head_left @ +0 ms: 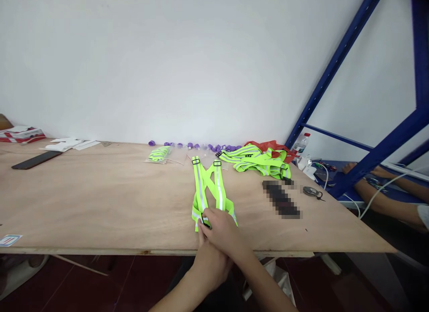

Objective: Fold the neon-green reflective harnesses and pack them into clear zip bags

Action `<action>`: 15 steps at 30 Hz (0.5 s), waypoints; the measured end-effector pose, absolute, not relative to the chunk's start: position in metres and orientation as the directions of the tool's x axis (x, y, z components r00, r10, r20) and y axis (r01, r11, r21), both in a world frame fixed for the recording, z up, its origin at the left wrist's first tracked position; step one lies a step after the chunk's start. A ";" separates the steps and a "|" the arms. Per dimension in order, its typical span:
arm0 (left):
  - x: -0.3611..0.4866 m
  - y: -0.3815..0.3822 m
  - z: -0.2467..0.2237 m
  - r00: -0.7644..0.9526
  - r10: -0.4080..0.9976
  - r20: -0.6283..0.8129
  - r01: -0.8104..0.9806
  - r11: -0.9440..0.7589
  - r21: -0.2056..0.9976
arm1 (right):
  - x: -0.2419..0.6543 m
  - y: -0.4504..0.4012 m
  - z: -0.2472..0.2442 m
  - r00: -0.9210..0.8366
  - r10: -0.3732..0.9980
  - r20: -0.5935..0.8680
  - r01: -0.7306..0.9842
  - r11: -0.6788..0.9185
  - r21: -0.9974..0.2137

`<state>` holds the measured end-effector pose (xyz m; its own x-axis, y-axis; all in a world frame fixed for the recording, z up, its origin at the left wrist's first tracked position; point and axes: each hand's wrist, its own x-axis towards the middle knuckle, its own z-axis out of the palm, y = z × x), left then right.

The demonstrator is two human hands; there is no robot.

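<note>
A neon-yellow reflective vest made of straps with silver stripes lies on the wooden table in front of me. Its two shoulder straps point away, each with a black slider near the far end. At its near edge, my right hand grips the strap around a black buckle, fingers closed. Just below and partly under it, my left hand pinches the same spot with its fingertips. The right hand covers much of the left one's fingers.
More reflective straps are heaped over red fabric. Behind lie purple rolls and a bagged vest. A pixelated dark object and a round metal item lie right. Another person's arms show beyond the blue rack.
</note>
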<state>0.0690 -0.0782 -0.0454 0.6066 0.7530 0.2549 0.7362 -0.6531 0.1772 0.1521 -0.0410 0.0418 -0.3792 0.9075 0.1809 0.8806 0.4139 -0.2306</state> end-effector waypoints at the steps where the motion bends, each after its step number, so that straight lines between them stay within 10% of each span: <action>1: 0.067 -0.078 -0.039 0.614 0.752 0.238 0.725 -0.657 0.206 | 0.154 -0.041 0.043 -0.393 0.901 0.186 0.874 0.428 -0.229; 9: 0.046 -0.079 -0.006 0.672 0.739 0.049 0.654 -0.622 0.431 | 0.170 -0.035 0.039 -0.467 0.865 0.184 0.810 0.501 -0.304; 15: 0.027 -0.091 0.005 0.697 0.692 0.188 0.578 -0.698 0.422 | 0.173 -0.034 0.034 -0.437 0.873 0.215 0.781 0.487 -0.391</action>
<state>0.0269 -0.0908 0.0053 0.6971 0.6918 0.1883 0.5784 -0.6979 0.4224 0.1733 -0.0337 0.0341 -0.4370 0.8733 0.2151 0.7810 0.4871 -0.3909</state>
